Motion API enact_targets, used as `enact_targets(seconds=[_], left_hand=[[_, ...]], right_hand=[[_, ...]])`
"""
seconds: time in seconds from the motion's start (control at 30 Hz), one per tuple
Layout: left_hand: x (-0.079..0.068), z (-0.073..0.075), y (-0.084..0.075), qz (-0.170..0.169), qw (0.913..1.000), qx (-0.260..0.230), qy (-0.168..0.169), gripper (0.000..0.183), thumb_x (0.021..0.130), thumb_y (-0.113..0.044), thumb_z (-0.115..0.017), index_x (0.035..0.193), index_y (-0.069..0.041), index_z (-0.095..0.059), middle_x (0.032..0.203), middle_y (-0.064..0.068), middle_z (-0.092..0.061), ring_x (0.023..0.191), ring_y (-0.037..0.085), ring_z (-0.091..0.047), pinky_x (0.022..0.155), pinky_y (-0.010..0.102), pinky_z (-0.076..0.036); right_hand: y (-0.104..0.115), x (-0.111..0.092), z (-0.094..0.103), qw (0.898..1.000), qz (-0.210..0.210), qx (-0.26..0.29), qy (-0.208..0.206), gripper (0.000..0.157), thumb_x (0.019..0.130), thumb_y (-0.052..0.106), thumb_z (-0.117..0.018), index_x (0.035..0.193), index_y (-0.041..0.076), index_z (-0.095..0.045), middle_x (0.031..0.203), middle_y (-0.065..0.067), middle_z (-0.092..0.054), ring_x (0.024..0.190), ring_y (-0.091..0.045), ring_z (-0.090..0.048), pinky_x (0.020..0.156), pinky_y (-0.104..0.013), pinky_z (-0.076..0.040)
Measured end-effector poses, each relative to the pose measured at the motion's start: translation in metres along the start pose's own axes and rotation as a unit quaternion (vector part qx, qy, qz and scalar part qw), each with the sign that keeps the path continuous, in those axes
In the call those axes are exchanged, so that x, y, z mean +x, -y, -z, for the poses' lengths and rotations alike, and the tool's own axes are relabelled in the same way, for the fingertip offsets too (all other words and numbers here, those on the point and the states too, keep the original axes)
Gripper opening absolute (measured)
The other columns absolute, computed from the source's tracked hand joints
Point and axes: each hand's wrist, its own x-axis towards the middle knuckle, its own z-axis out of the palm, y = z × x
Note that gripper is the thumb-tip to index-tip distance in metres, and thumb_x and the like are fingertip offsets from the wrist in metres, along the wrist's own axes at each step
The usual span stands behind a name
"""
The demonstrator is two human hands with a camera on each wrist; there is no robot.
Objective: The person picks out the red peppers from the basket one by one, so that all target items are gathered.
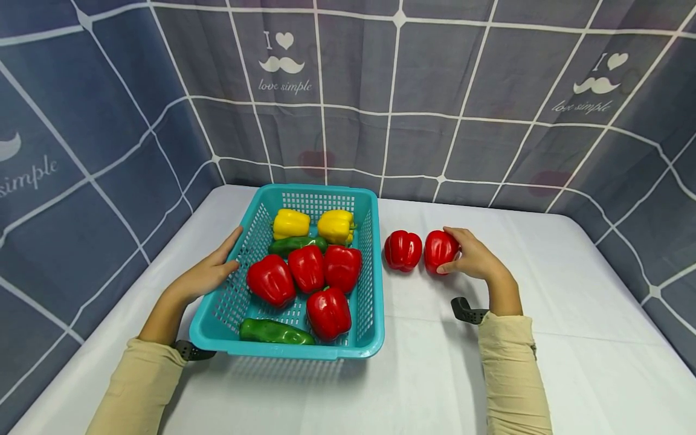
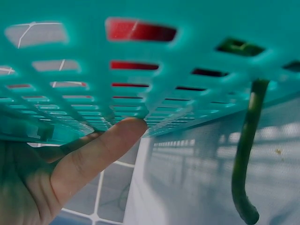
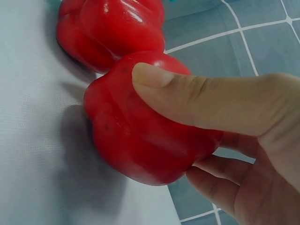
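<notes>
A turquoise plastic basket (image 1: 375, 326) holds several red bell peppers (image 1: 328, 314), two yellow bell peppers (image 1: 290, 223) and two long green peppers (image 1: 276, 331). My left hand (image 1: 209, 272) rests against the basket's left side with its fingers extended. In the left wrist view its thumb (image 2: 101, 159) touches the slotted wall, and a green stem (image 2: 246, 154) pokes out through a slot. To the right of the basket, my right hand (image 1: 475, 255) grips a red bell pepper (image 3: 140, 136) between thumb and fingers. Another red bell pepper (image 1: 403, 251) lies just left of it on the table.
White cloth covers the table (image 1: 587, 290). A grey checked curtain (image 1: 353, 139) with white lines hangs along the back and both sides. Each wrist carries a black strap mount (image 1: 467, 311).
</notes>
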Motion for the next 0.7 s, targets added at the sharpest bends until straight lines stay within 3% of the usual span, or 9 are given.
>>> enact_targets(seconds=[0.7], left_hand=[[0.0007, -0.0001, 0.0008, -0.005, 1.0000, 0.000, -0.001, 0.072, 0.089, 0.000, -0.032, 0.146, -0.008, 0.012, 0.150, 0.025, 0.007, 0.128, 0.050, -0.016, 0.082, 0.057, -0.045]], right_hand=[[-0.0022, 0.0019, -0.0029, 1.000, -0.012, -0.004, 0.012, 0.088, 0.070, 0.015, -0.074, 0.141, -0.003, -0.026, 0.140, -0.027, -0.028, 0.127, -0.043, -0.029, 0.098, -0.060, -0.030]])
